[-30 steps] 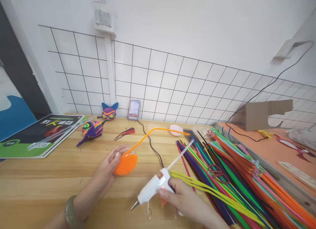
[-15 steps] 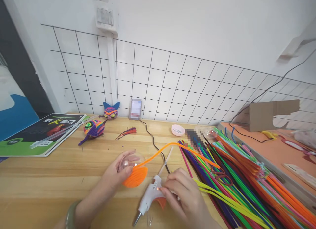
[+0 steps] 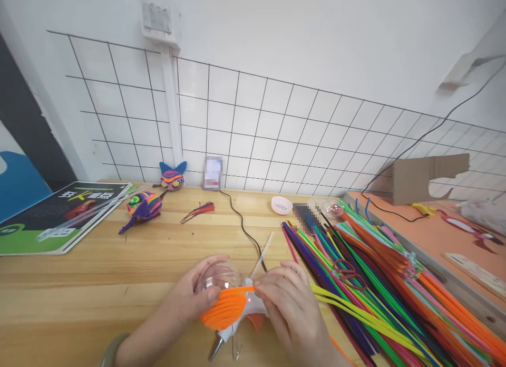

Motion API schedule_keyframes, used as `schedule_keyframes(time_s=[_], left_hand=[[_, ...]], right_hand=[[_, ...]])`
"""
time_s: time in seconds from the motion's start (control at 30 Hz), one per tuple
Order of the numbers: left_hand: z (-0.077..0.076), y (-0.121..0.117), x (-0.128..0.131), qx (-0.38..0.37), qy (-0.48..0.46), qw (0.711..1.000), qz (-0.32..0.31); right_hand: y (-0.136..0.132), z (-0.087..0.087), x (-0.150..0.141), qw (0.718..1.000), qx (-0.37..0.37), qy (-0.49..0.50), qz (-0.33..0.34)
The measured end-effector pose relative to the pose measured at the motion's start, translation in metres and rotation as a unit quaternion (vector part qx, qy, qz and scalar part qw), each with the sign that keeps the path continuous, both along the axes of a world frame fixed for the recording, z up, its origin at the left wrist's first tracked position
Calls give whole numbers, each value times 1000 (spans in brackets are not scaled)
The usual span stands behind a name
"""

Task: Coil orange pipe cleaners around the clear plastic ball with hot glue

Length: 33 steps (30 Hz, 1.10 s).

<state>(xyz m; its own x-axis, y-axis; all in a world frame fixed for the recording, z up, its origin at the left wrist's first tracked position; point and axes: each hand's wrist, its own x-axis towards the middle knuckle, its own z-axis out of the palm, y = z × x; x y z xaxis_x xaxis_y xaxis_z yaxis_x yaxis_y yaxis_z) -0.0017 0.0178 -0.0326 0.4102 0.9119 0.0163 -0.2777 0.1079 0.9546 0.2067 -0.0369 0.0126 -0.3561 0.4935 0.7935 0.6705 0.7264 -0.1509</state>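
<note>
My left hand (image 3: 190,298) is wrapped round a clear plastic ball (image 3: 222,274) at the lower middle. Part of the ball is covered with rows of orange pipe cleaner (image 3: 224,310), and my left thumb presses at their upper edge. My right hand (image 3: 290,309) pinches a strand of this pipe cleaner, pulled straight out from the ball. Its loose end shows below my right wrist. Beneath both hands lies a white glue gun (image 3: 230,330) on its side, nozzle towards me, a glue stick (image 3: 264,255) in its back. The hands partly hide it.
Bundles of coloured pipe cleaners (image 3: 379,282) fill the right side, with red-handled scissors (image 3: 350,274) on them. Behind stand a pink bowl (image 3: 282,205) and a blurred dark object (image 3: 307,218). Two colourful wrapped figures (image 3: 145,206) and a book (image 3: 67,216) are at left. A black cord (image 3: 243,224) crosses the table.
My right hand has taken hold of the orange pipe cleaner near the ball, where the strand arched freely before. The ball has moved slightly right and down, closer to that hand. The view has shifted slightly.
</note>
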Motion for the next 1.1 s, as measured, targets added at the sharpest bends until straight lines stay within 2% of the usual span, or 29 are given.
schedule_keyframes(time_s=[0.13,0.33,0.53,0.7,0.97,1.1], left_hand=[[-2,-1,-1,-19,-7,1000,-9],[-9,1,0,-22,-19,1000,-6],[-9,2,1,-11,-36,999,8],[-10,1,4,-37,-69,996,33],[1,-3,9,-61,-80,994,51],[-5,-3,9,-85,-77,991,75]], right_hand=[[1,-2,0,1000,12,1,23],[2,-10,1,999,39,-26,21],[1,-12,-1,997,44,-61,-1],[-1,-11,-5,997,50,-64,-2],[-2,-12,-7,997,37,-70,9],[-2,-15,-9,996,28,-82,4]])
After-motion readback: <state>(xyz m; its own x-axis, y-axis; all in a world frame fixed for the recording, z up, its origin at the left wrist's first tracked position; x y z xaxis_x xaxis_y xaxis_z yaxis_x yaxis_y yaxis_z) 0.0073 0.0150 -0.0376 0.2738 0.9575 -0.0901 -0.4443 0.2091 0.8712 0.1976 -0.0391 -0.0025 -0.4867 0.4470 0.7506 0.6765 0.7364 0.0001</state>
